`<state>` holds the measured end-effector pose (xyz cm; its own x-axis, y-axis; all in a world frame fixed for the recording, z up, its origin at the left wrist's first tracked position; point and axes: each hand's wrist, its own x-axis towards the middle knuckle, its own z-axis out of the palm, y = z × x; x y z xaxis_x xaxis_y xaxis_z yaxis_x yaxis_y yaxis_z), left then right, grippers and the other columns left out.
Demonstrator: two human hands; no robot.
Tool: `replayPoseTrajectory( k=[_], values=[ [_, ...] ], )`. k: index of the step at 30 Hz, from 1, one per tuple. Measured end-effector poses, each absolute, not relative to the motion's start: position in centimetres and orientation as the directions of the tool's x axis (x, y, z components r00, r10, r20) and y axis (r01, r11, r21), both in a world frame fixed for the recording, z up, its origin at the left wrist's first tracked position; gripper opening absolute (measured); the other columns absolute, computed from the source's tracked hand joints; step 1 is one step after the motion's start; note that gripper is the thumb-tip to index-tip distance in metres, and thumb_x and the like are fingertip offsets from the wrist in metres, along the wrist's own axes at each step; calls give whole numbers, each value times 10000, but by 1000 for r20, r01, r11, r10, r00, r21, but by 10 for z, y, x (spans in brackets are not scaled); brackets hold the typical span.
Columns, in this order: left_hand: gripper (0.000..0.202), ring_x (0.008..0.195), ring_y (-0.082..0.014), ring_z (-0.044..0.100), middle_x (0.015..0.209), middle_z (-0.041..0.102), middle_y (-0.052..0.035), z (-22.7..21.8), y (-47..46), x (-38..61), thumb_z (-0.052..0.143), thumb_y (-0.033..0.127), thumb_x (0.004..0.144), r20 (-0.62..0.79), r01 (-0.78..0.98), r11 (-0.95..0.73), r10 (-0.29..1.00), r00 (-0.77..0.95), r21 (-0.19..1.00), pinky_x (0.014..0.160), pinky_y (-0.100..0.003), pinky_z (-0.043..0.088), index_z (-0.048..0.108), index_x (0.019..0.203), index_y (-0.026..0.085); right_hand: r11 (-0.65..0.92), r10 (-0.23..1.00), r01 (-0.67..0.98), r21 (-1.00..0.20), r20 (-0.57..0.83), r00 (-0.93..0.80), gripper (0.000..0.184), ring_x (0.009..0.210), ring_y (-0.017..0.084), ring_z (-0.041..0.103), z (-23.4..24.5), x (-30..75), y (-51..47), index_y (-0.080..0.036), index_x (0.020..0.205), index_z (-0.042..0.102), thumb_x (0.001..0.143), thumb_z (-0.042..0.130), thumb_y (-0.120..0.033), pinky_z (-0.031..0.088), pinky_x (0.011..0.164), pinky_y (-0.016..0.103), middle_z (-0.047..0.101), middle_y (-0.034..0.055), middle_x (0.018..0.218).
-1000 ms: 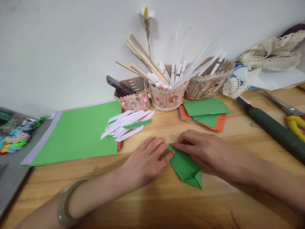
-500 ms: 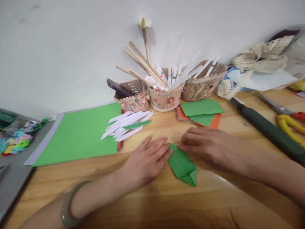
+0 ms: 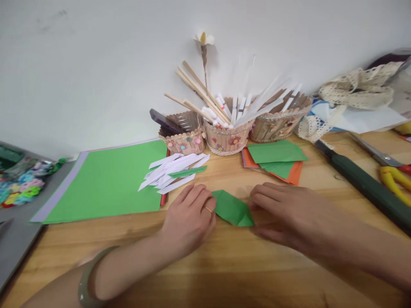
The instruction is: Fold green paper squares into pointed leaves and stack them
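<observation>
A folded piece of green paper [image 3: 233, 208] lies low over the wooden table, with pointed ends and creases on its face. My left hand [image 3: 191, 211], with a ring and a bangle, has its fingers curled and closed on the paper's left end. On the other side my right hand [image 3: 285, 209] is bent round with its fingertips at the paper's right tip; thumb and fingers close there, slightly blurred. Just beyond the left hand is a heap of folded white paper strips [image 3: 175, 169] with one green strip [image 3: 188, 172] on top.
Large green sheets [image 3: 109, 184] lie left; small green and orange papers [image 3: 278, 154] lie behind my right hand. Decorated stick baskets [image 3: 229, 139] hold pens and wooden sticks by the wall. A dark green-handled tool [image 3: 369, 184], scissors [image 3: 374, 149] and lace [image 3: 359, 87] are right.
The folded green paper has turned, so its lower tip now points right. My right hand has moved down to that tip, and my left hand has curled at the other end.
</observation>
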<state>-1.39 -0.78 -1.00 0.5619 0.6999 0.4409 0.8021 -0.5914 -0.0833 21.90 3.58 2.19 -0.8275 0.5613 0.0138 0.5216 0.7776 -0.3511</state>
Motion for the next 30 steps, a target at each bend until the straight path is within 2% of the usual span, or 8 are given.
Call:
replayPoseTrajectory(
  k=[3,5,9,12,17,22,26,30],
  values=[
    [159,892,-246,587,807,634,-85,-8,-6,-15,501,190,859,433,801,-597,713,552,-37,807,-385,501,640,850,113,829,542,505,-241,119,-832,46,737,199,537,12,213,34,-184,858,555,843,527,-217,435,631,333,578,50,833],
    [163,874,-235,588,810,636,-76,-8,-5,-16,505,212,878,427,788,-615,719,548,22,781,-368,513,639,847,124,865,499,473,-168,177,-848,123,771,220,541,9,214,36,-167,881,578,878,455,-167,445,660,365,592,73,843],
    [158,872,-216,583,808,646,-54,-9,-4,-18,527,253,889,432,747,-649,720,543,143,768,-349,522,636,869,141,902,430,409,-137,227,-874,245,833,238,541,8,219,43,-127,955,597,908,356,-126,462,703,392,613,107,875],
    [145,897,-213,582,792,650,-46,-10,-3,-18,524,233,891,446,716,-678,699,559,165,790,-348,515,638,866,148,876,476,434,-209,230,-849,230,825,207,541,6,221,44,-135,950,589,920,362,-145,464,711,365,609,94,893],
    [124,907,-213,586,740,643,-31,-12,-1,-16,558,203,868,474,689,-692,691,546,217,782,-341,509,651,799,158,795,567,464,-390,207,-797,224,804,172,550,0,219,45,-176,815,607,919,409,-195,456,699,323,582,63,873],
    [116,823,-175,565,716,625,-11,-9,-1,-15,594,185,835,409,685,-601,794,450,413,748,-322,491,650,734,192,660,643,478,-579,107,-759,199,744,144,565,0,219,50,-187,800,625,888,447,-172,462,649,275,570,49,829],
    [100,798,-176,541,710,621,-7,-4,-1,-12,647,161,792,316,678,-491,871,376,547,745,-345,460,627,695,178,626,656,481,-614,82,-750,197,734,143,566,2,218,51,-186,789,624,883,453,-168,457,639,268,578,44,805],
    [103,814,-184,514,719,606,-8,-2,-2,-9,626,142,802,263,680,-433,901,345,591,737,-344,438,614,705,174,636,667,493,-594,103,-738,224,713,149,553,2,216,48,-181,767,606,900,426,-176,441,616,269,575,46,770]
  ],
)
